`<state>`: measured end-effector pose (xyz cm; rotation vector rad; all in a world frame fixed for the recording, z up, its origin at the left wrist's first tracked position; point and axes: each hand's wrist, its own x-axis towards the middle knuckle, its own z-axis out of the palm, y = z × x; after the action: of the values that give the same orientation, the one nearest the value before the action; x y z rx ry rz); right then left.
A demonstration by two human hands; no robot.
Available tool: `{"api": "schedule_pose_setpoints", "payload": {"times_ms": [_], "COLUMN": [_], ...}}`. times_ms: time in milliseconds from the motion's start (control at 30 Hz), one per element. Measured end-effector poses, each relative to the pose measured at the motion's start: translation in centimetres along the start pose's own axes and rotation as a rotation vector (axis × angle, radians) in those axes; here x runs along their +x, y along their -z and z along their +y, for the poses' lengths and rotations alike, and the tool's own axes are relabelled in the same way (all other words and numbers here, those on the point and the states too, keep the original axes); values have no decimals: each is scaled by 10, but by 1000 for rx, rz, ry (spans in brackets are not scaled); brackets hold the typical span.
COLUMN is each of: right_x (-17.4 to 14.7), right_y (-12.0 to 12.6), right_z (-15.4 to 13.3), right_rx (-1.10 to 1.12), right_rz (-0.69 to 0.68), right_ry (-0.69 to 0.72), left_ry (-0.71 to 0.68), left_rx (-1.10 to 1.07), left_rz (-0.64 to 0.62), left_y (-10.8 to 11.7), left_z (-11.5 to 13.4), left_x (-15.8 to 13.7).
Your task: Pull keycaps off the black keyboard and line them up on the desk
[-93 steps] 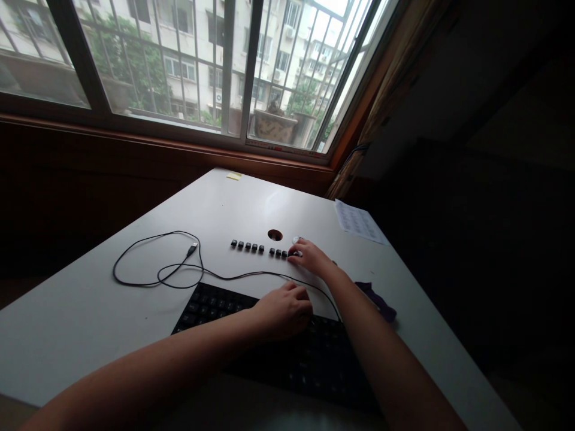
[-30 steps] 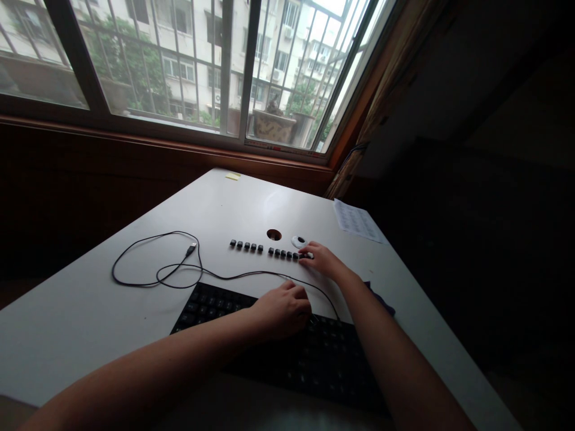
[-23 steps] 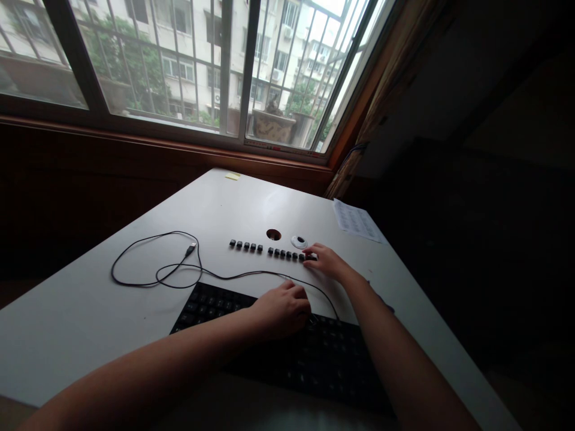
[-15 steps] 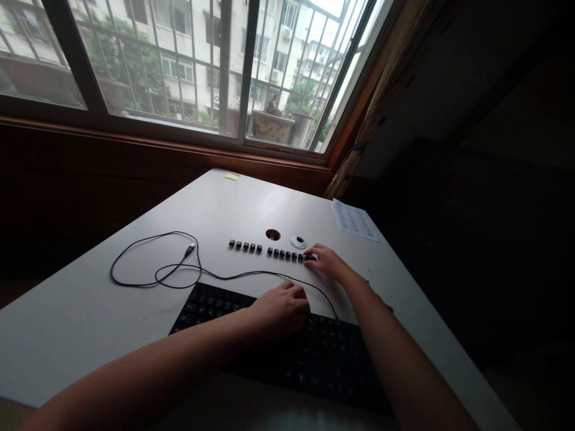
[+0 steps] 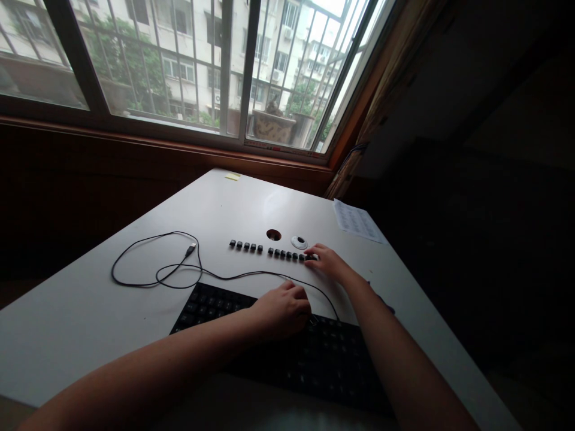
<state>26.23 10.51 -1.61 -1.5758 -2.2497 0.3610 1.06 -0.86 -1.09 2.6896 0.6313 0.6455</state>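
Observation:
A black keyboard [image 5: 211, 302] lies on the white table near me, partly under my arms. Over its upper middle, my left hand [image 5: 287, 308] is closed around what looks like a wire keycap puller [image 5: 313, 321]; only a thin bit of wire shows. Beyond the keyboard, small black keycaps stand in a row, with a left group [image 5: 247, 246] and a right group [image 5: 283, 254]. At the row's right end my right hand [image 5: 327, 263] has its fingers closed on a keycap [image 5: 309, 257], mostly hidden by the fingers.
The keyboard's black USB cable [image 5: 233, 277] loops across the left of the table [image 5: 90, 335]. Behind the keycaps are a round hole [image 5: 274, 235] and a white ring-shaped cover [image 5: 299, 242]. Printed paper [image 5: 357, 221] lies far right, a yellow note [image 5: 232, 176] at the back. A dark object [image 5: 381, 301] is partly behind my right forearm.
Hardly anything differs. The whole view has shifted by a tiny amount, and both hands keep their places and grips.

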Motion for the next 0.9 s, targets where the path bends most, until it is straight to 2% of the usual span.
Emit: {"api": "schedule_pose_setpoints", "payload": {"times_ms": [367,900], "right_x": [-18,-12], "right_y": [8,7], "right_z": [16,15], "right_rx": [-20,-41], "right_rz": [19,40], "right_ry": [-43,-25], "left_ry": [1,1], "left_rx": [-4,7], "left_rz": [-7,-17], "left_y": [1,1], "left_z": [-1,0], "left_x": [-1,-1]}}
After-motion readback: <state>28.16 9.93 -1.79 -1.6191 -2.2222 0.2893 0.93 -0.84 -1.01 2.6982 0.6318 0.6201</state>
